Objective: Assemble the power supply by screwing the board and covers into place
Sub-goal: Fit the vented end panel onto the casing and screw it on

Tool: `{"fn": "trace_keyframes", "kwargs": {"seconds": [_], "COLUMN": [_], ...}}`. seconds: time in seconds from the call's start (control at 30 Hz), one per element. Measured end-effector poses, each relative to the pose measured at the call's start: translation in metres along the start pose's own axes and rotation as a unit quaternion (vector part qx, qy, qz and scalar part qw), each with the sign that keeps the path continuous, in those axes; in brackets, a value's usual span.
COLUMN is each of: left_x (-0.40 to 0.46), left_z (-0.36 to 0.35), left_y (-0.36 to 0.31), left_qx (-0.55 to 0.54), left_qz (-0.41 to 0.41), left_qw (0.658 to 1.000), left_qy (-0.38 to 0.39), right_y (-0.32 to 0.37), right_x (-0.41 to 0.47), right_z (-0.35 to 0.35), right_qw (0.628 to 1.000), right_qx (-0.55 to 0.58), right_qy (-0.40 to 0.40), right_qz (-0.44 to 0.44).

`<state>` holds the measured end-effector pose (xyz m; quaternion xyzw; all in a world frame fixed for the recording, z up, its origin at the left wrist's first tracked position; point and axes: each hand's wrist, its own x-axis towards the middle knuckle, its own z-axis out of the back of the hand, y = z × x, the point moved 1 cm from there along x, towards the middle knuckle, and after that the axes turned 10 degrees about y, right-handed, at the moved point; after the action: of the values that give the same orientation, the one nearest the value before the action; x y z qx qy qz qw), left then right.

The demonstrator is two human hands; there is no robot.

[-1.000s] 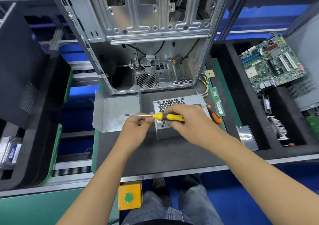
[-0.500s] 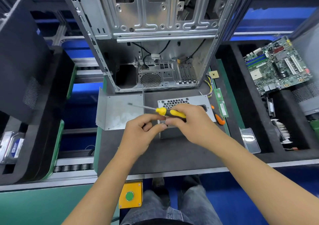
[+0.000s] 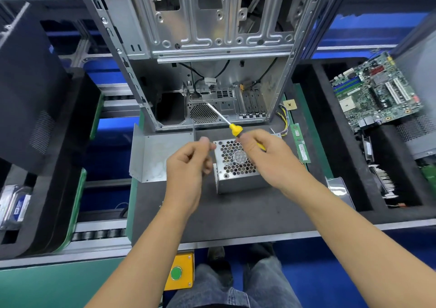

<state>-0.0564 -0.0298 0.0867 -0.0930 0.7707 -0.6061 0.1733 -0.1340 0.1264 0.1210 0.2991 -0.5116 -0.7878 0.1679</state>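
We are looking down at a dark tabletop (image 3: 236, 208) where a small metal power supply (image 3: 238, 166) sits in the middle, its honeycomb grille facing up and a fan dimly visible beneath. Our right hand (image 3: 266, 156) is wrapped around the yellow handle of a screwdriver (image 3: 232, 128), with the steel shaft pointing up and away toward the open computer case (image 3: 212, 48) standing behind, so the tip is well clear of the box. Our left hand (image 3: 188, 166) hovers just beside the box's left edge with thumb and forefinger drawn together; it may be pinching a screw, but anything there is too small to tell. A loose bent metal cover (image 3: 160, 156) lies flat to the left, touching the tabletop.

The step in hand appears to be seating a screw at a grille corner. To do it well, we should set the screw upright in its hole first, then swing the tip down to meet it squarely, keeping the shaft vertical. The left hand should steady the box, since it is light and could slide on the mat. Start turning gently so the thread catches without crossing.
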Motion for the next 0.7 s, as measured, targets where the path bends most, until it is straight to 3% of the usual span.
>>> {"fn": "trace_keyframes", "kwargs": {"seconds": [0.07, 0.17, 0.4, 0.7], "left_x": [0.004, 0.007, 0.011, 0.01], "left_z": [0.002, 0.008, 0.011, 0.015], "left_y": [0.0, 0.001, 0.005, 0.007], "left_qx": [-0.17, -0.262, -0.275, -0.267], "left_qz": [0.079, 0.125, 0.14, 0.115], "left_qw": [0.982, 0.957, 0.951, 0.956], "left_qy": [0.002, -0.002, 0.004, 0.026], "right_y": [0.0, -0.001, -0.018, -0.021], "right_x": [-0.001, -0.004, -0.005, -0.001], "right_z": [0.009, 0.024, 0.034, 0.033], "right_qw": [0.998, 0.993, 0.994, 0.998], "right_qx": [0.022, 0.041, 0.084, 0.054], "right_qy": [-0.042, -0.072, -0.041, -0.027], "right_qz": [0.03, 0.081, 0.055, 0.035]}}
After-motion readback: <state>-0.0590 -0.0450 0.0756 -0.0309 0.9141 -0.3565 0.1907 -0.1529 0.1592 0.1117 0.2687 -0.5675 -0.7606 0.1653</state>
